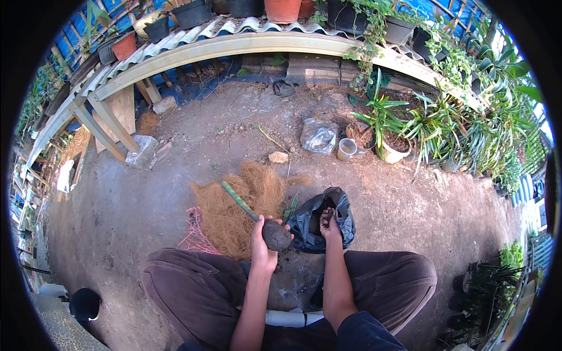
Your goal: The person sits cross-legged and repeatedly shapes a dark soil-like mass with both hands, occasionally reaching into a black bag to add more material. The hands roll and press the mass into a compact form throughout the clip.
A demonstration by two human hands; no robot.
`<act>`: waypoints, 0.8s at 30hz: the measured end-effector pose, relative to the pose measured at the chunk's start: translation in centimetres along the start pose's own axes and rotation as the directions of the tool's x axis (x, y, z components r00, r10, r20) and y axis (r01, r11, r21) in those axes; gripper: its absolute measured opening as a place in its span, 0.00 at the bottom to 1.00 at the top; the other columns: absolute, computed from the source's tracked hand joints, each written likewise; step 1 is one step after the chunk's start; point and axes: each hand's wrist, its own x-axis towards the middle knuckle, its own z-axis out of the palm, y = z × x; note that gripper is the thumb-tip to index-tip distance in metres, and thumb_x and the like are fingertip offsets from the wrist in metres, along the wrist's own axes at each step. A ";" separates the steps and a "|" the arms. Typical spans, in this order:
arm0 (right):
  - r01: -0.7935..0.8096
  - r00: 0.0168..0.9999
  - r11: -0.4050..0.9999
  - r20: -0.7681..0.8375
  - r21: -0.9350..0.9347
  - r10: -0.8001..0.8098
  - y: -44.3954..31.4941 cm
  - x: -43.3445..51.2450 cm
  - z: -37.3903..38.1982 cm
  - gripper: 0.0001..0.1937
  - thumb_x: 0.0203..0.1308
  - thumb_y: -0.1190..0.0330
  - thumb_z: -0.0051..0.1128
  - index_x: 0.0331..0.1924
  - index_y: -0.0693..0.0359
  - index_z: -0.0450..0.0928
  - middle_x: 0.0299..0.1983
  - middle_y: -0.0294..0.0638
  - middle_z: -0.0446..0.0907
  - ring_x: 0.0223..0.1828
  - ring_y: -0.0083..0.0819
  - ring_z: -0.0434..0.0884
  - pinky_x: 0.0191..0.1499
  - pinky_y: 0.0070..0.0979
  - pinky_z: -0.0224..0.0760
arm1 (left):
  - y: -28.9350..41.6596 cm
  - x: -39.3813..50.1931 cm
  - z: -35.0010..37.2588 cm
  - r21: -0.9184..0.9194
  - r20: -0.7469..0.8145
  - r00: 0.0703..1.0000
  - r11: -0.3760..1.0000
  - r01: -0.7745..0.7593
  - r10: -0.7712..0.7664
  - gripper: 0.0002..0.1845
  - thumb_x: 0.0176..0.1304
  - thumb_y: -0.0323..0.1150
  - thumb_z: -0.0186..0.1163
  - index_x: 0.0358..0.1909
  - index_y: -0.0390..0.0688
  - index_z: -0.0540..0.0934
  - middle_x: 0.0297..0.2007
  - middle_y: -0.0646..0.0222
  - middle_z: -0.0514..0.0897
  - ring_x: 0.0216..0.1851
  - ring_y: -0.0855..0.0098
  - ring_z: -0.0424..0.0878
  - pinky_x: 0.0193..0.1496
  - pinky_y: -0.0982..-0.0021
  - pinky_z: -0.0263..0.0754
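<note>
In my left hand (263,245) is a rounded ball of dark soil (277,235), with a green plant cutting (239,200) sticking out of it towards the upper left. My right hand (328,223) reaches into the mouth of a black plastic bag (303,221), its fingers curled on some dark soil. Beyond my left hand a mat of brown coconut fibre (228,215) lies on the ground, with pink plastic twine (197,237) at its left side. A green leaf (291,207) lies between the fibre and the bag.
A stone (278,157), a clear plastic bag (319,136), a plastic cup (347,148) and potted plants (395,147) stand or lie farther off. A wooden-framed shelf (246,43) carries pots across the back. A concrete block (142,151) is by its left legs.
</note>
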 end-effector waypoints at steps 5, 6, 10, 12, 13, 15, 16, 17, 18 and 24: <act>0.075 0.991 0.963 -0.086 -0.258 -0.100 0.1 0.0 0.3 0.15 0.77 0.51 0.44 0.38 0.49 0.75 0.28 0.27 0.74 0.24 0.19 0.72 0.19 0.13 0.59 | -0.1 0.1 0.0 0.002 -0.020 1.000 1.000 0.020 -0.019 0.16 0.73 0.52 0.54 0.45 0.50 0.76 0.39 0.68 0.81 0.44 0.62 0.83 0.47 0.48 0.81; 0.056 0.996 0.972 -0.061 -0.228 -0.072 0.2 -0.1 0.7 0.14 0.77 0.52 0.44 0.39 0.49 0.75 0.28 0.27 0.74 0.25 0.20 0.73 0.20 0.13 0.61 | -0.1 0.1 0.0 -0.001 -0.007 1.000 1.000 0.016 -0.016 0.16 0.73 0.52 0.54 0.45 0.50 0.76 0.39 0.68 0.81 0.44 0.63 0.83 0.47 0.48 0.81; 0.094 0.957 0.979 -0.256 -0.180 -0.139 1.0 -0.1 2.3 0.11 0.75 0.54 0.49 0.42 0.49 0.77 0.31 0.29 0.79 0.27 0.22 0.77 0.23 0.15 0.66 | -0.1 0.1 0.0 0.003 -0.009 1.000 1.000 0.011 -0.011 0.17 0.73 0.53 0.54 0.45 0.50 0.76 0.39 0.68 0.81 0.44 0.63 0.84 0.47 0.48 0.82; 0.132 0.954 0.969 -0.240 -0.209 -0.181 1.1 -0.2 2.5 0.10 0.72 0.56 0.53 0.44 0.50 0.78 0.34 0.32 0.82 0.29 0.24 0.79 0.25 0.16 0.70 | -0.2 0.1 0.0 0.002 -0.011 1.000 1.000 0.011 -0.011 0.16 0.73 0.52 0.54 0.45 0.50 0.76 0.39 0.68 0.81 0.43 0.63 0.84 0.47 0.48 0.82; 0.151 0.965 0.956 -0.174 -0.249 -0.198 1.0 -0.1 2.4 0.09 0.71 0.56 0.55 0.44 0.50 0.79 0.36 0.34 0.83 0.30 0.26 0.80 0.27 0.17 0.72 | -0.2 0.0 0.0 0.000 -0.012 1.000 1.000 0.014 -0.014 0.16 0.73 0.52 0.54 0.45 0.50 0.76 0.39 0.68 0.82 0.43 0.63 0.84 0.47 0.48 0.82; 0.160 0.982 0.961 -0.064 -0.227 -0.179 0.8 -0.1 2.1 0.10 0.68 0.57 0.59 0.44 0.51 0.79 0.38 0.38 0.85 0.31 0.29 0.82 0.29 0.19 0.75 | -0.1 0.0 0.1 -0.003 -0.015 1.000 1.000 0.016 -0.016 0.16 0.73 0.52 0.54 0.44 0.50 0.76 0.39 0.68 0.82 0.43 0.63 0.84 0.47 0.48 0.82; 0.143 0.989 0.976 -0.019 -0.165 -0.148 0.7 -0.1 1.9 0.10 0.67 0.57 0.60 0.44 0.52 0.80 0.39 0.39 0.85 0.31 0.30 0.82 0.29 0.19 0.76 | -0.1 0.0 0.1 -0.004 -0.017 1.000 1.000 0.016 -0.016 0.16 0.73 0.52 0.54 0.44 0.50 0.76 0.39 0.68 0.82 0.43 0.63 0.84 0.47 0.48 0.82; 0.143 0.987 0.983 -0.054 -0.116 -0.150 0.6 -0.1 1.7 0.11 0.66 0.57 0.61 0.43 0.53 0.80 0.40 0.41 0.86 0.31 0.31 0.82 0.30 0.20 0.77 | -0.1 0.0 0.1 -0.004 -0.026 1.000 1.000 0.015 -0.015 0.16 0.74 0.52 0.54 0.44 0.50 0.76 0.39 0.68 0.82 0.42 0.63 0.84 0.47 0.48 0.82; 0.110 0.992 0.993 -0.054 -0.040 -0.112 0.6 0.0 1.7 0.11 0.66 0.57 0.61 0.42 0.54 0.80 0.39 0.40 0.85 0.31 0.31 0.82 0.30 0.20 0.77 | -0.1 -0.1 0.2 -0.005 -0.020 1.000 1.000 0.014 -0.014 0.16 0.74 0.52 0.54 0.44 0.50 0.76 0.39 0.68 0.82 0.42 0.63 0.84 0.47 0.48 0.82; 0.080 0.992 0.994 -0.106 0.074 -0.072 1.1 -0.4 2.1 0.16 0.67 0.52 0.60 0.35 0.56 0.78 0.31 0.36 0.81 0.28 0.28 0.79 0.27 0.19 0.74 | 0.0 -0.1 0.2 0.002 -0.015 1.000 1.000 0.010 -0.010 0.16 0.74 0.52 0.54 0.44 0.50 0.76 0.39 0.68 0.82 0.43 0.63 0.84 0.47 0.49 0.82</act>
